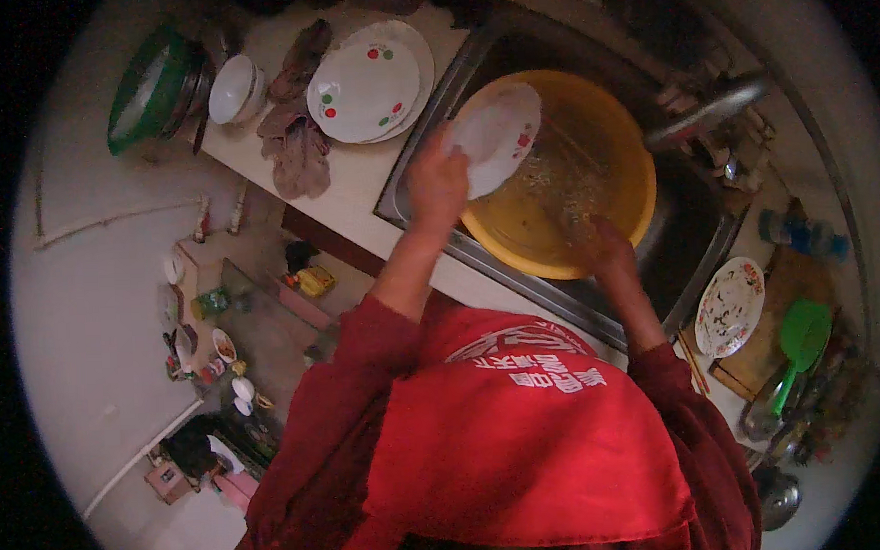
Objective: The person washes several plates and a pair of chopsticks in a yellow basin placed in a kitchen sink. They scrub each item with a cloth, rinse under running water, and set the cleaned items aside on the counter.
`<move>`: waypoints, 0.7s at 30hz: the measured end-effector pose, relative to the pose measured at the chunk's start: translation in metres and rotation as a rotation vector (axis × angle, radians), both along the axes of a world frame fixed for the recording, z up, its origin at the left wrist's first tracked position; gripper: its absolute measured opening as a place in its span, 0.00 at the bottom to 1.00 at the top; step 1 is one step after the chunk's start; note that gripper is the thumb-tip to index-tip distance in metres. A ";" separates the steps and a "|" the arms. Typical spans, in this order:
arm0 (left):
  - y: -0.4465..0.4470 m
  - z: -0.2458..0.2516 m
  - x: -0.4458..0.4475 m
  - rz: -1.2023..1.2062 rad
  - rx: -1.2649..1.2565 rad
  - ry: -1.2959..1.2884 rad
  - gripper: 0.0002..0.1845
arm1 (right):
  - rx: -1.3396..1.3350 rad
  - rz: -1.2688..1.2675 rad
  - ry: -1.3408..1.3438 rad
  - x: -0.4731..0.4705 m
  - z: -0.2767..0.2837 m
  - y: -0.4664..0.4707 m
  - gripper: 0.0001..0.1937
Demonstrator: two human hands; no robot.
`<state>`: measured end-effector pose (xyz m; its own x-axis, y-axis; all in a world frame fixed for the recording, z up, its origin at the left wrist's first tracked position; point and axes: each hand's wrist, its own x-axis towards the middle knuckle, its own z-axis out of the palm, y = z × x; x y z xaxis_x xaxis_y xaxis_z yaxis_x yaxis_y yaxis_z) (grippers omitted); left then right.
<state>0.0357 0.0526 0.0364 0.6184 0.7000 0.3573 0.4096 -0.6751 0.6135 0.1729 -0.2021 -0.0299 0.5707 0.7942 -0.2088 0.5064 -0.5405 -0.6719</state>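
My left hand (440, 177) grips the near-left rim of a white plate (495, 138) with a red flower pattern. The plate is tilted over the left side of a yellow plastic basin (644, 195). Water fills part of the basin, which sits in a metal sink (671, 238). At the basin's near-right side is my right hand (605, 251), low and partly inside the rim. Its fingers are dim and blurred, so I cannot tell whether they hold anything. A metal faucet (703, 113) reaches in over the basin from the right.
Left of the sink, stacked white plates (368, 85), a crumpled cloth (294, 153), white bowls (233, 89) and a green basin (146, 89) stand on the counter. To the right are a food-stained oval plate (730, 307), a wooden board (796, 277) and a green scoop (805, 331).
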 end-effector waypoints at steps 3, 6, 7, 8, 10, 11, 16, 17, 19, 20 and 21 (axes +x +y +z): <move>0.026 0.010 -0.024 0.338 -1.058 -0.633 0.20 | 0.212 -0.287 0.346 0.000 0.022 -0.029 0.20; 0.065 0.016 -0.040 0.289 -1.148 -0.912 0.23 | 0.101 -0.467 0.381 0.001 0.034 -0.052 0.18; 0.075 0.017 -0.042 0.278 -1.159 -0.960 0.24 | 0.116 -0.523 0.459 0.001 0.036 -0.059 0.18; 0.085 0.017 -0.043 0.344 -1.184 -0.957 0.24 | 0.137 -0.584 0.532 -0.001 0.038 -0.066 0.18; 0.102 0.017 -0.044 0.485 -1.258 -0.926 0.24 | 0.197 -0.734 0.710 -0.006 0.042 -0.078 0.19; 0.110 0.018 -0.048 0.512 -1.190 -0.906 0.24 | 0.233 -0.832 0.808 -0.009 0.044 -0.085 0.19; 0.109 -0.005 -0.070 0.080 -1.267 -0.816 0.28 | 0.539 -1.104 1.021 -0.027 0.050 -0.121 0.20; 0.109 -0.010 -0.074 0.137 -0.936 -0.501 0.28 | 0.608 -1.165 1.039 -0.029 0.049 -0.126 0.19; 0.109 -0.016 -0.081 0.195 -0.305 0.088 0.29 | 0.706 -1.306 1.028 -0.032 0.048 -0.137 0.19; 0.113 -0.019 -0.079 0.133 -0.532 -0.138 0.29 | 0.783 -1.323 1.056 -0.032 0.047 -0.141 0.20; 0.118 -0.019 -0.077 0.114 -0.762 -0.372 0.29 | 0.814 -1.408 1.027 -0.031 0.046 -0.146 0.19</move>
